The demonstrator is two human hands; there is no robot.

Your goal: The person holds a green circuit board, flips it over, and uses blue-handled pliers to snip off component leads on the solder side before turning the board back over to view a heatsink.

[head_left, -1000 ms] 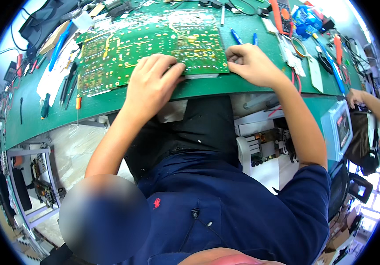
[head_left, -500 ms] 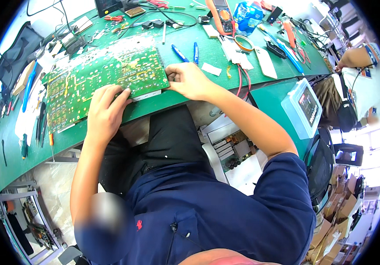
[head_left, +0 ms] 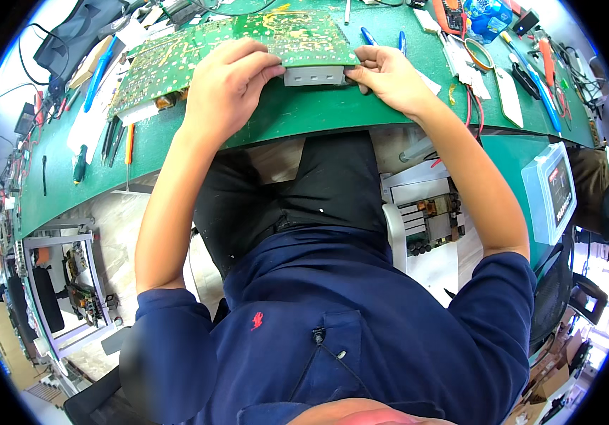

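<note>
A large green circuit board [head_left: 304, 44] is tilted over the bench, its near edge lifted so that a pale connector block [head_left: 313, 76] shows beneath. My left hand [head_left: 230, 85] pinches this near edge left of the block, thumb and fingers closed on it. At the board's near right corner, my right hand [head_left: 395, 79] has its fingers curled and closed on the edge. White and copper-coloured parts show under the board's left end. What lies further beneath is hidden.
Left of the board lie an orange-handled screwdriver [head_left: 130, 138], a green-handled one [head_left: 80, 166] and a blue tool [head_left: 100, 74]. Beyond my right hand are blue-handled pliers [head_left: 402, 44], a tape roll [head_left: 478, 54] and an orange meter [head_left: 450, 15]. A clear plastic case [head_left: 547, 202] sits at the right.
The board's near edge has risen, showing more of the pale block underneath. Both hands now hold that edge. The whole view has shifted, with the bench higher in the picture.
</note>
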